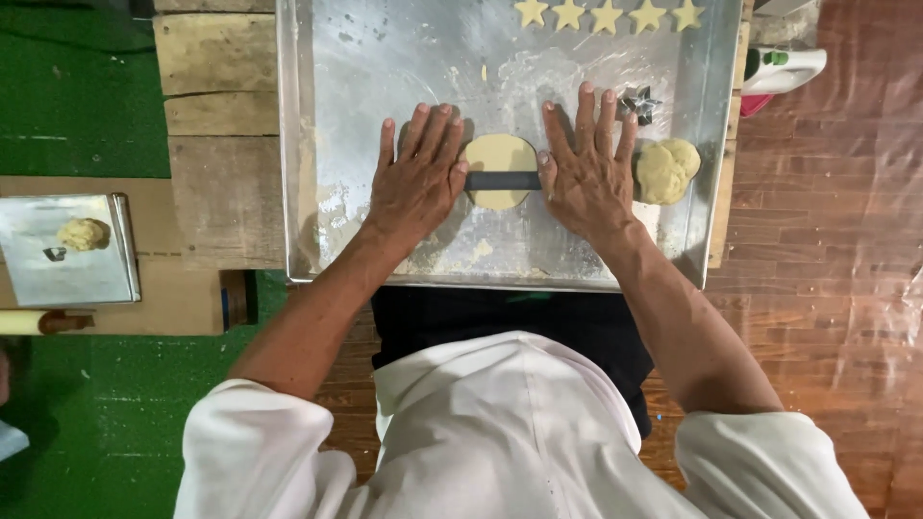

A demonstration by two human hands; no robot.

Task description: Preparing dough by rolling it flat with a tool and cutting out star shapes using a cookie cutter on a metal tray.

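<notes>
Both hands lie flat, palms down, on a large metal tray set on a wooden surface. The left hand has its fingers spread and extended, pressing on one end of a dark rolling pin. The right hand is likewise spread flat, pressing on the other end. Neither hand grips; each bears down with an open palm.

The rolling pin lies crosswise between the hands, on top of a flattened round of pale dough. The round sits near the middle of the tray, touching the pin and showing both above and below it.

Just beside the right hand, toward the tray's right edge, rests a rough lump of dough. A small metal star-shaped cutter stands near the right fingertips, just above the lump. Along the tray's far edge sits a row of five star-shaped dough pieces, well apart from the hands. Flour smears mark the tray floor.

To the left, on a lower brown board, sits a smaller metal tray carrying a small dough ball and a small cutter. A green floor shows at the left. The person wears a white garment.
</notes>
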